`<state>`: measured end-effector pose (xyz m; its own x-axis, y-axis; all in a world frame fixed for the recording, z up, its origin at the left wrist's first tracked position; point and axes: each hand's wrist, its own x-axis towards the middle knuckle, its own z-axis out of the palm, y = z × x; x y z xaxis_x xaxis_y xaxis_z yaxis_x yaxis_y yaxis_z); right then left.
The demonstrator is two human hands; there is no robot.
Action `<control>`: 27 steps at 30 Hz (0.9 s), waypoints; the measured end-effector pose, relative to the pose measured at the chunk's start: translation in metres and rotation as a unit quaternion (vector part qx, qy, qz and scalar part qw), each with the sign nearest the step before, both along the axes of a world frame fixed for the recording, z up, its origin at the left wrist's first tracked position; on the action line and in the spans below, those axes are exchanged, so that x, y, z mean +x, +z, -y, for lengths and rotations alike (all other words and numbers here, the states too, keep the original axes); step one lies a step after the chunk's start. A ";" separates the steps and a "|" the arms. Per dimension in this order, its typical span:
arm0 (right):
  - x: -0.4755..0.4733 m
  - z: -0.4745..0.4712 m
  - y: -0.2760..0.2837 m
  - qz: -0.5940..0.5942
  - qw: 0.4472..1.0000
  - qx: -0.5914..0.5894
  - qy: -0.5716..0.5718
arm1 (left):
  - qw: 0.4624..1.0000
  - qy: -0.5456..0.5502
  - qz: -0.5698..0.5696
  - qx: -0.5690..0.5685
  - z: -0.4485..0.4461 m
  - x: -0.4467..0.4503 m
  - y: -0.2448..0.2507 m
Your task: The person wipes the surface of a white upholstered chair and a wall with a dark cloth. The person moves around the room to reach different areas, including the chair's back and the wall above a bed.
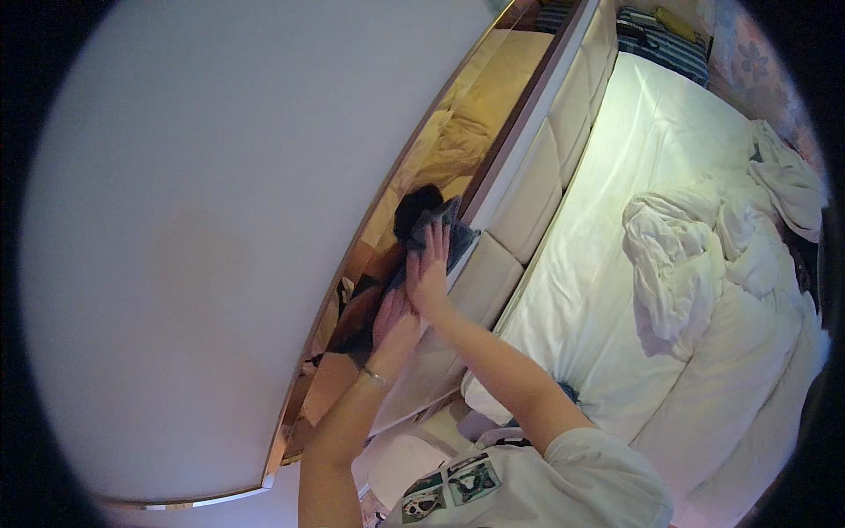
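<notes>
My right hand [432, 264] lies flat, fingers stretched out, on a dark grey cloth [455, 234]. It presses the cloth against a bronze-tinted mirror panel [455, 135] near its lower edge, above a padded headboard. Close below it is my left hand [394, 317], with a thin bracelet on the wrist. The two hands touch or overlap near the cloth's lower end. Whether the left fingers grip the cloth cannot be made out. Dark reflections of a head and arms show in the mirror beside the hands.
A cream padded headboard [528, 198] runs along the bed, which has a white sheet [634, 145] and a rumpled white duvet [686, 264]. A striped cushion [667, 53] lies at the far end. The pale wall [198, 198] fills the left side. Floral curtain [752, 66] hangs at upper right.
</notes>
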<state>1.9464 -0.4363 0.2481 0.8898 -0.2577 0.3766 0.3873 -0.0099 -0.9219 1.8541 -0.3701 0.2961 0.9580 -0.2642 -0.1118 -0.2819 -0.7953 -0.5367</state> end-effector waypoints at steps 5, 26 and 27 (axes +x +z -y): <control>0.094 0.052 -0.007 0.050 0.997 -0.002 -0.057 | 0.996 -0.070 0.043 0.030 0.048 0.085 -0.003; 0.269 0.212 -0.022 -0.171 0.879 -0.445 -0.016 | 0.953 -0.148 -0.031 -0.264 0.157 0.258 -0.064; 0.269 0.215 -0.020 -0.158 0.865 -0.476 -0.023 | 0.951 -0.146 -0.037 -0.270 0.158 0.259 -0.059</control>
